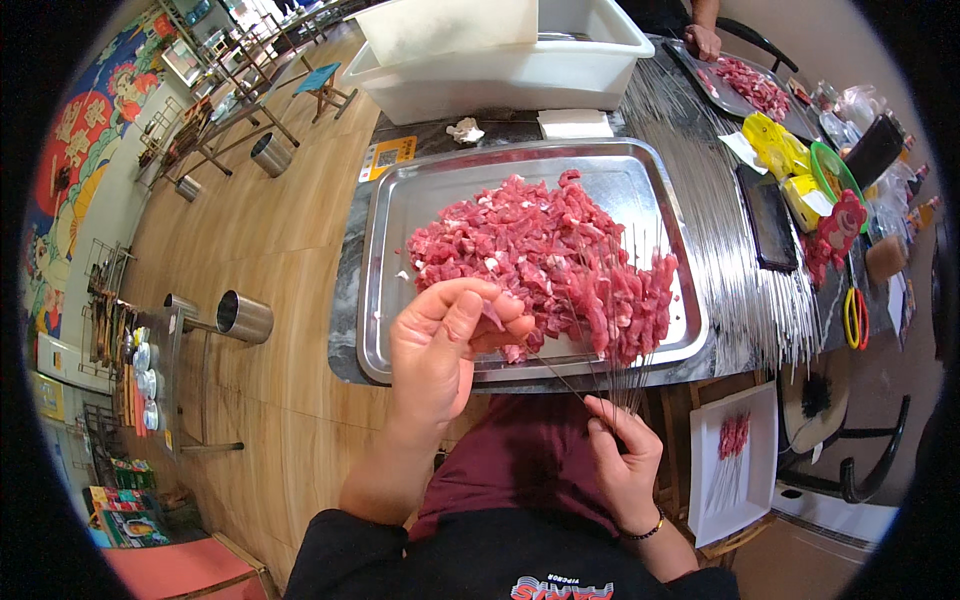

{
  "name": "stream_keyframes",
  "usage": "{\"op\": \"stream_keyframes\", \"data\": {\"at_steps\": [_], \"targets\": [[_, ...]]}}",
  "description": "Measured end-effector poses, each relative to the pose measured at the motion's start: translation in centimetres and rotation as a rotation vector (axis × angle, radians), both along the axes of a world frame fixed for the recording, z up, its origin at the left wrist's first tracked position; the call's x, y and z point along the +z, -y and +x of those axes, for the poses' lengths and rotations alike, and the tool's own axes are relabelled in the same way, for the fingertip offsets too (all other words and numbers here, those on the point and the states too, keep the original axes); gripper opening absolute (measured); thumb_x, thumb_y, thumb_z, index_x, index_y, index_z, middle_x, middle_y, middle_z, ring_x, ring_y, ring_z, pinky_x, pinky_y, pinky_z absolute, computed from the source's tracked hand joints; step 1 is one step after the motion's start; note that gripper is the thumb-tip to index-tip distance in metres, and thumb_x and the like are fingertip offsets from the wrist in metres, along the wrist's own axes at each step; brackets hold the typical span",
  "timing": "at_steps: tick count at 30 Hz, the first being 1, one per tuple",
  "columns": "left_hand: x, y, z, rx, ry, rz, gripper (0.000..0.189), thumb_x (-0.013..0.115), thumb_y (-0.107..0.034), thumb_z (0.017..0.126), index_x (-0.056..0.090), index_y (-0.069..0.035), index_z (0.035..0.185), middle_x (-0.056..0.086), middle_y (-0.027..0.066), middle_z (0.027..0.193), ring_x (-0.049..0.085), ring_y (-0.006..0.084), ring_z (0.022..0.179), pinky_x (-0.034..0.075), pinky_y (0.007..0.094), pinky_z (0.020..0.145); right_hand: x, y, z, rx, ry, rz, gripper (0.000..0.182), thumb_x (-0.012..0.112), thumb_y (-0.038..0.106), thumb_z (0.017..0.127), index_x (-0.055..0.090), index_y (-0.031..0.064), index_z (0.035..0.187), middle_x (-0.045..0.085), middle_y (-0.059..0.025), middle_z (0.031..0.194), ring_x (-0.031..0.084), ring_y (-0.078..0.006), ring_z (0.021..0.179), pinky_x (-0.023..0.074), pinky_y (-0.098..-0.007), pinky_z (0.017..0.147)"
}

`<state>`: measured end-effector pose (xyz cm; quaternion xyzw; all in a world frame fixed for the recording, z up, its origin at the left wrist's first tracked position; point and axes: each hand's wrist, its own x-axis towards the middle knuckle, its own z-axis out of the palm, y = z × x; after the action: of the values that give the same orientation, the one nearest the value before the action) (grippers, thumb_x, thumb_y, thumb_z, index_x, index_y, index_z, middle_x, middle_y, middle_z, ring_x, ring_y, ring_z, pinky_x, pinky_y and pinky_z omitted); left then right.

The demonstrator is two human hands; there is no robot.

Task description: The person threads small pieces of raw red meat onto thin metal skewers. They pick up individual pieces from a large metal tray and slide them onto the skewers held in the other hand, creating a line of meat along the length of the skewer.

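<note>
A metal tray (pixel 694 341) before me bears a heap of raw red meat pieces (pixel 517 240) with white bits of fat. Over the tray's near left side, my left hand (pixel 450 330) pinches a small piece of meat (pixel 491 315) between thumb and fingers. My right hand (pixel 626 442) grips a bundle of thin metal skewers (pixel 624 386) just off the tray's near edge. Threaded meat (pixel 645 322) covers part of several of them, lying over the tray's right side. One skewer slants from the right hand up to the left fingers; its tip is hidden there.
Many loose metal skewers (pixel 705 195) cover the table to the right, near a phone (pixel 765 217) and scissors (pixel 855 311). A white tub (pixel 487 86) stands behind. Lower right, a white tray (pixel 697 517) holds finished-looking meat skewers (pixel 731 442). Another person's hand (pixel 703 43) rests at a far tray.
</note>
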<state>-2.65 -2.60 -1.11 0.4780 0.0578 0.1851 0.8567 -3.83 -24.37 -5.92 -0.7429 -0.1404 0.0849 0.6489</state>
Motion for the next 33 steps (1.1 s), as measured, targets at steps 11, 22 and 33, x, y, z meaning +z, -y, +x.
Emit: {"op": "stream_keyframes", "data": {"at_steps": [11,22,33], "targets": [[0.1,2.2,-1.1,0.042,-0.009,0.199,0.019,0.060,-0.017,0.096,0.060,0.002,0.097,0.069,0.0132,0.089,0.069,0.0190,0.079,0.057,0.0308,0.073,0.1,-1.1,-0.8,0.035,-0.045,0.063,0.028,0.061,-0.005,0.086,0.069,-0.0003,0.112,0.071,-0.0115,0.101,0.065,-0.0165,0.088,0.0499,-0.0280,0.081],[0.7,-3.3,8.4,0.326,-0.034,1.912,0.019,0.073,-0.017,0.076,0.063,-0.001,0.080,0.059,0.0129,0.077,0.059,0.0326,0.075,0.047,0.0424,0.069,-0.7,0.4,1.2,-0.143,-0.121,0.100,0.028,0.061,-0.004,0.087,0.067,-0.0027,0.114,0.070,-0.0110,0.108,0.064,-0.0149,0.091,0.0485,-0.0268,0.084],[1.0,-2.8,1.5,-0.013,-0.217,0.239,0.020,0.054,-0.020,0.100,0.056,0.000,0.098,0.069,0.0146,0.088,0.070,0.0190,0.077,0.057,0.0279,0.065,0.0,1.4,0.5,0.068,0.082,-0.043,0.029,0.061,-0.007,0.083,0.069,-0.0011,0.111,0.071,-0.0128,0.096,0.065,-0.0165,0.082,0.0498,-0.0266,0.074]]}}
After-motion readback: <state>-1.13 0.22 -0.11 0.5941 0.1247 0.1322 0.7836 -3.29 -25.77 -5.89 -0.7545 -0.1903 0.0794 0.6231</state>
